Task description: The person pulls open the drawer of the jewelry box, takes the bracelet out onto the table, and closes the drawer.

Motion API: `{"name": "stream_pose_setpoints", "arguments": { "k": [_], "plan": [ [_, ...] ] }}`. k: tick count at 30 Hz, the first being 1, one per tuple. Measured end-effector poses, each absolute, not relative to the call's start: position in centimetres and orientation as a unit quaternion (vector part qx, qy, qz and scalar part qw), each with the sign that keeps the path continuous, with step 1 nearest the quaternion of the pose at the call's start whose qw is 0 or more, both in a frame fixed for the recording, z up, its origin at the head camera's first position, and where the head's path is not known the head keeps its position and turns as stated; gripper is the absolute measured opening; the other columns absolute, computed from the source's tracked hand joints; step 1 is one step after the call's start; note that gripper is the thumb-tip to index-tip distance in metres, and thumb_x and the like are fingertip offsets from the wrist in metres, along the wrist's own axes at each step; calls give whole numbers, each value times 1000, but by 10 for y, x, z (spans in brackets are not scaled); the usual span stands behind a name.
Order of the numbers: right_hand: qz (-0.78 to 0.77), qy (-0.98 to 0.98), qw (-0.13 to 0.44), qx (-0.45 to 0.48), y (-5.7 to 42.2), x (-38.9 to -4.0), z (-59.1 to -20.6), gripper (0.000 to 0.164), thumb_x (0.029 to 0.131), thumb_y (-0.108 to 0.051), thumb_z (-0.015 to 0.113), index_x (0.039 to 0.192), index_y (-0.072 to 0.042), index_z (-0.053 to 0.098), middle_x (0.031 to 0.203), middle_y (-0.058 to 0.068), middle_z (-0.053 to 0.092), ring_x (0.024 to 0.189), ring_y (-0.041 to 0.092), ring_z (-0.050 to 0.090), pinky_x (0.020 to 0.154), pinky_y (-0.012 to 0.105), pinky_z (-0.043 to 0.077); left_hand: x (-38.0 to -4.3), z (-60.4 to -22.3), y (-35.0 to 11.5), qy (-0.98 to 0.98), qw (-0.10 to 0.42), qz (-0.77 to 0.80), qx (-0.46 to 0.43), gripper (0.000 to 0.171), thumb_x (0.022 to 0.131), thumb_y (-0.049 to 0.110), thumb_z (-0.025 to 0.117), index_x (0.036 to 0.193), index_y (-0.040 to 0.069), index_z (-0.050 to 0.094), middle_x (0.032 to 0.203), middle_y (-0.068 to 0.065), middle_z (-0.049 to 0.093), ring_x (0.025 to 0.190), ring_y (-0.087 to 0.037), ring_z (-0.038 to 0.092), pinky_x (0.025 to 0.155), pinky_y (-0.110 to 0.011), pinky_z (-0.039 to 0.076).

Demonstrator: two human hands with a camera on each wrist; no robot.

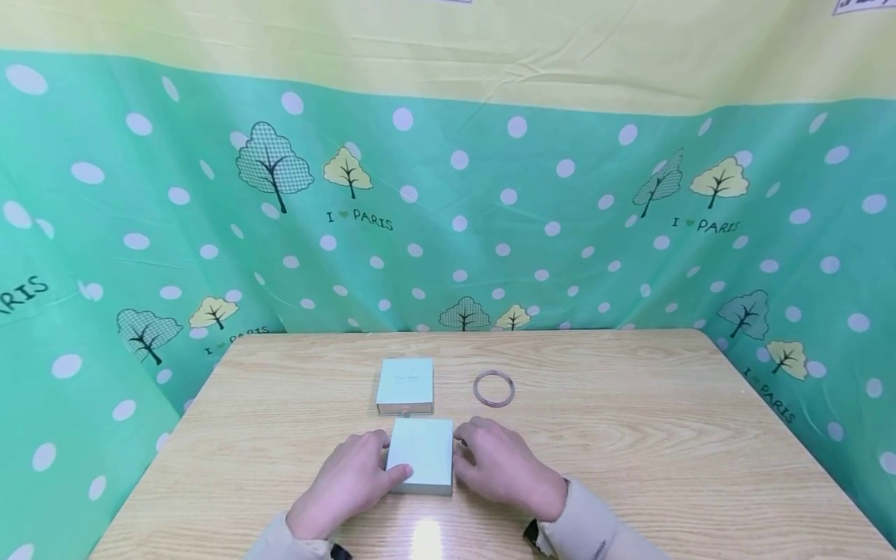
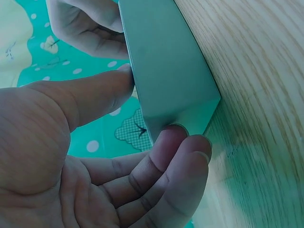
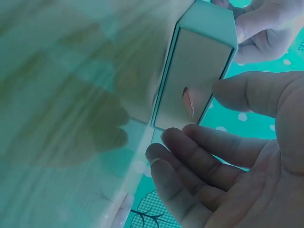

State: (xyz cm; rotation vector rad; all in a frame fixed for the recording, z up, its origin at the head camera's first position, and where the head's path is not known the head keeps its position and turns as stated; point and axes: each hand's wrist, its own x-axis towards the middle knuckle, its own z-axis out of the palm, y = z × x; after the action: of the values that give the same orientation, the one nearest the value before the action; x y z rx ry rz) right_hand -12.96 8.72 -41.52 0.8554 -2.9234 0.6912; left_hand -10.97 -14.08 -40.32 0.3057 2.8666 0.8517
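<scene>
A pale mint drawer box (image 1: 421, 455) lies near the front of the table between both hands. My left hand (image 1: 350, 473) grips its left side, thumb on the top and fingertips against the end wall. In the right wrist view, the box's other end shows a light drawer front with a small pink ribbon tab (image 3: 188, 102). My right hand (image 1: 500, 464) is at that end, its thumb (image 3: 237, 92) by the box's edge and its fingers loosely bent close to the drawer front. The tab hangs free of the fingers.
Behind the gripped box lies a second mint box (image 1: 406, 383), with lettering on top and a pink tab at its front. Right of it lies a purplish bangle (image 1: 477, 389). A patterned green and yellow curtain (image 1: 448, 179) hangs around the wooden table (image 1: 665, 435).
</scene>
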Motion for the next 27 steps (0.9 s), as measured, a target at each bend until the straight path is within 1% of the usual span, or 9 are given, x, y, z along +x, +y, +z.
{"name": "stream_pose_setpoints", "arguments": {
  "k": [3, 6, 9, 12, 15, 27],
  "plan": [
    [217, -936, 9, 275, 86, -129, -415, 11, 86, -18, 63, 94, -11, 67, 72, -6, 50, 61, 6, 41, 47, 21, 36, -110, -403, -140, 953, 66, 280, 101, 41, 79, 36, 76, 98, 1, 66, 68, 4, 58, 55, -11, 47, 49, -27, 37],
    [215, -937, 10, 275, 86, -128, -416, 16, 86, -17, 63, 98, -9, 68, 72, -7, 49, 62, 6, 42, 48, 21, 37, -111, -403, -140, 954, 67, 276, 97, 41, 78, 36, 77, 98, 1, 66, 73, 2, 61, 58, -12, 49, 52, -28, 40],
    [214, -936, 14, 278, 84, -129, -417, 14, 86, -16, 63, 97, -9, 68, 72, -8, 47, 62, 6, 42, 48, 21, 37, -111, -403, -140, 956, 65, 269, 95, 41, 77, 36, 77, 98, 2, 67, 77, 0, 63, 60, -12, 49, 54, -28, 40],
    [214, -935, 16, 283, 82, -130, -418, 11, 87, -16, 62, 94, -10, 67, 71, -9, 46, 62, 7, 42, 47, 21, 37, -110, -401, -142, 958, 63, 265, 90, 39, 77, 35, 78, 96, 4, 66, 76, 1, 61, 61, -13, 48, 54, -29, 39],
    [216, -934, 16, 285, 79, -130, -418, 12, 87, -16, 62, 95, -10, 67, 71, -8, 46, 62, 7, 42, 47, 21, 37, -109, -399, -144, 959, 65, 262, 85, 38, 76, 35, 79, 94, 5, 66, 75, 1, 59, 61, -14, 47, 54, -29, 38],
    [214, -933, 13, 288, 74, -131, -418, 11, 86, -16, 61, 95, -10, 67, 71, -9, 45, 61, 6, 41, 48, 21, 37, -109, -394, -147, 963, 74, 249, 67, 41, 76, 35, 79, 96, 1, 66, 73, 0, 58, 60, -15, 48, 54, -29, 39]
  ]
}}
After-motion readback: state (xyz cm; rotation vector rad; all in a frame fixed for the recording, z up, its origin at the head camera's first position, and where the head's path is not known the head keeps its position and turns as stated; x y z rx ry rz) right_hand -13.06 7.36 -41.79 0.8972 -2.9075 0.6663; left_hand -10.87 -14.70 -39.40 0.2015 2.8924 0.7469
